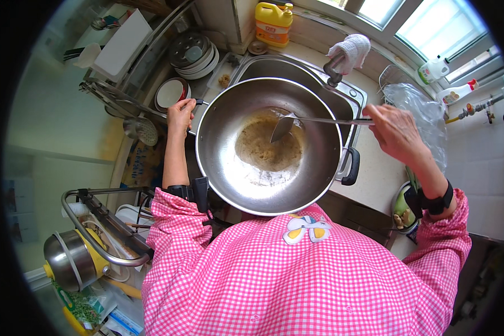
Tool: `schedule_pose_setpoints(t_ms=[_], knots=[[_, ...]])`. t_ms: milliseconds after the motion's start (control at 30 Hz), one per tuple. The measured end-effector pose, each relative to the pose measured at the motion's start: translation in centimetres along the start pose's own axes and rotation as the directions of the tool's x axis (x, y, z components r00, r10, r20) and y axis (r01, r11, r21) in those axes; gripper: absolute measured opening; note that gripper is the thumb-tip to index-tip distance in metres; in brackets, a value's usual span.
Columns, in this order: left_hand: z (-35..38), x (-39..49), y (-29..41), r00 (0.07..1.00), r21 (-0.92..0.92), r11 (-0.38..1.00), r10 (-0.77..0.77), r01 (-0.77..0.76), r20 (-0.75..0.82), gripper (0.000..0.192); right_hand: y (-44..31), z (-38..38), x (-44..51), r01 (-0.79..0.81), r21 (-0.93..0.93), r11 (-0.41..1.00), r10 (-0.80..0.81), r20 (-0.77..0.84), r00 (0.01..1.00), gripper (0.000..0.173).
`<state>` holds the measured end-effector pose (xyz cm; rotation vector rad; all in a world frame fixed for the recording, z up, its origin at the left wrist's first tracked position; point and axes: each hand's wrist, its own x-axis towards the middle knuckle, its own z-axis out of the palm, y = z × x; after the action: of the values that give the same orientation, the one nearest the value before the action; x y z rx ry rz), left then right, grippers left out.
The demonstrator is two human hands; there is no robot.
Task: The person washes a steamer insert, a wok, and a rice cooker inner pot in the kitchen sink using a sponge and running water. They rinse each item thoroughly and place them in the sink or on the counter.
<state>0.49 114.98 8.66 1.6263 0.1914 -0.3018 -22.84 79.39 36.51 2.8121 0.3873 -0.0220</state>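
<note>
A large stainless steel wok (222,138) is held over the front of the sink, close to my apron. My left hand (181,114) grips its left loop handle, which has a black sleeve. Cloudy brownish liquid (262,151) with some residue pools in the bottom. My right hand (392,128) is closed around the handle of a metal wok spatula (282,128), whose blade dips into the liquid. The wok's other black handle (352,166) sticks out at the right, with no hand on it. What supports the wok from below is hidden.
Behind the wok are the steel sink (252,69) and a faucet (334,71) draped with a white cloth (353,48). Stacked plates (199,67) and bowls (170,93) stand at left. A yellow detergent jug (273,27) is at the back; a plastic bag (420,113) lies right.
</note>
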Motion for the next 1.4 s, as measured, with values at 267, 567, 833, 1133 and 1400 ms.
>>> schedule_pose_setpoints(t_ms=[267, 567, 833, 1133, 1400], knots=[[-0.2, -0.2, -0.5, 1.000, 0.009, 1.000, 0.010, -0.010, 0.002, 0.031, 2.7, -1.9, 3.1, 0.117, -0.179, 0.977, -0.132, -0.072, 0.989, 0.018], [-0.1, -0.6, -0.5, 1.000, 0.021, 1.000, 0.004, -0.004, 0.003, 0.029, 3.1, 0.6, 6.6, 0.294, -0.282, 0.913, -0.323, -0.062, 0.944, 0.011], [-0.1, -0.7, -0.5, 1.000, 0.045, 0.999, 0.028, -0.027, -0.009, 0.028, 2.9, -0.4, 9.8, 0.339, -0.421, 0.841, -0.459, -0.226, 0.859, 0.010], [-0.2, -1.3, -0.3, 0.999, 0.001, 0.999, 0.036, -0.036, 0.003, 0.032, 1.4, 0.6, 12.4, 0.413, -0.242, 0.878, -0.419, 0.028, 0.908, 0.007], [-0.4, -0.5, -1.0, 0.999, 0.043, 0.999, 0.025, -0.024, -0.020, 0.030, 3.2, -2.9, 11.0, 0.343, -0.432, 0.834, -0.442, -0.152, 0.884, 0.005]])
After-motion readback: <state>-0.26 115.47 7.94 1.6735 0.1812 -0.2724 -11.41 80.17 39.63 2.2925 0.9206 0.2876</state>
